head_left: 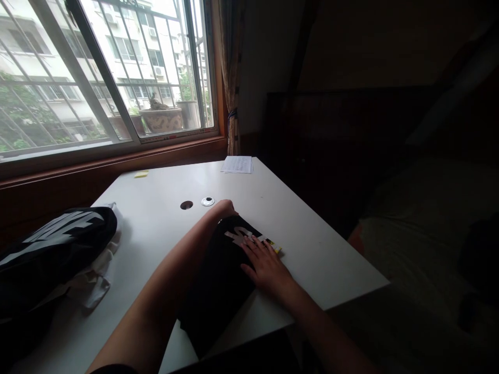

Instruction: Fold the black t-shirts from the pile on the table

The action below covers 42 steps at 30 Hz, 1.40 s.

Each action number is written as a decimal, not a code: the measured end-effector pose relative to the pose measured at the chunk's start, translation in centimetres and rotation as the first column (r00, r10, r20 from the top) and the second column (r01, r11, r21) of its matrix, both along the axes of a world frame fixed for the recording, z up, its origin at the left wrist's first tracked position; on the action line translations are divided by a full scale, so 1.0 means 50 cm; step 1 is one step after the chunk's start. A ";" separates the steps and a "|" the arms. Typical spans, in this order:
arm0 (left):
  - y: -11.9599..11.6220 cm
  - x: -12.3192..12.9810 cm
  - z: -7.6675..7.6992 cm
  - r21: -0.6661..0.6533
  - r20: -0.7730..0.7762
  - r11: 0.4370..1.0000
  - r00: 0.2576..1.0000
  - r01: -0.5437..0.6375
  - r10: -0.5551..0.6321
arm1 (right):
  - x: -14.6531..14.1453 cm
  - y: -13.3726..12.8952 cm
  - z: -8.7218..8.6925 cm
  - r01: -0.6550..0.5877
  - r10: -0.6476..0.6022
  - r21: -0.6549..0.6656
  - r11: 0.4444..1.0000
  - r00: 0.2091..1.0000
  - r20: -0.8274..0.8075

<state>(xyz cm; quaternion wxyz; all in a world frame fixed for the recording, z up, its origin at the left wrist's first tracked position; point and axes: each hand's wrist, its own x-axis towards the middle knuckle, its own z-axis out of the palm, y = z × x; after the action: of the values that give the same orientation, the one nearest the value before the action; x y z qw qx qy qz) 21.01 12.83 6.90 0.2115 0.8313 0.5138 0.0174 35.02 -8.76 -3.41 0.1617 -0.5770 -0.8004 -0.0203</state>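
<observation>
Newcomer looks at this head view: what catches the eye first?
Likely the bright window, upper left. Then, over the white table, the left hand at the far end of a black cloth, the right hand spread on it. At left lies a black bundle with pale markings.

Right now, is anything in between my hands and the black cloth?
Nothing visible is. Your right hand lies spread directly on the black cloth, and your left hand is at its far edge, fingers mostly hidden. The bundle sits apart, off to the left.
</observation>
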 end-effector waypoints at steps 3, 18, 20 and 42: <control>0.010 -0.008 0.008 -0.038 0.000 0.999 1.000 -0.011 0.011 | 0.002 0.001 0.000 -0.009 0.009 -0.013 1.000 1.000 -0.004; -0.029 -0.029 -0.034 0.238 0.091 0.965 0.991 -0.113 0.094 | -0.003 -0.004 0.006 0.006 -0.006 0.002 1.000 1.000 -0.009; -0.022 -0.041 -0.029 0.187 0.070 0.980 0.996 -0.063 0.051 | -0.003 -0.005 0.007 0.002 -0.002 0.006 1.000 1.000 -0.010; -0.060 -0.031 -0.048 0.351 0.130 0.933 0.983 0.074 -0.127 | -0.003 -0.004 0.005 0.006 -0.005 0.022 1.000 1.000 -0.016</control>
<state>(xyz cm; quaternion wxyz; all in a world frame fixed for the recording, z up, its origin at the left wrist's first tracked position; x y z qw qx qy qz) 19.45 9.85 4.48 0.1012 0.8769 0.4422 0.1589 34.89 -8.94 -3.17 0.1743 -0.5775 -0.7971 -0.0248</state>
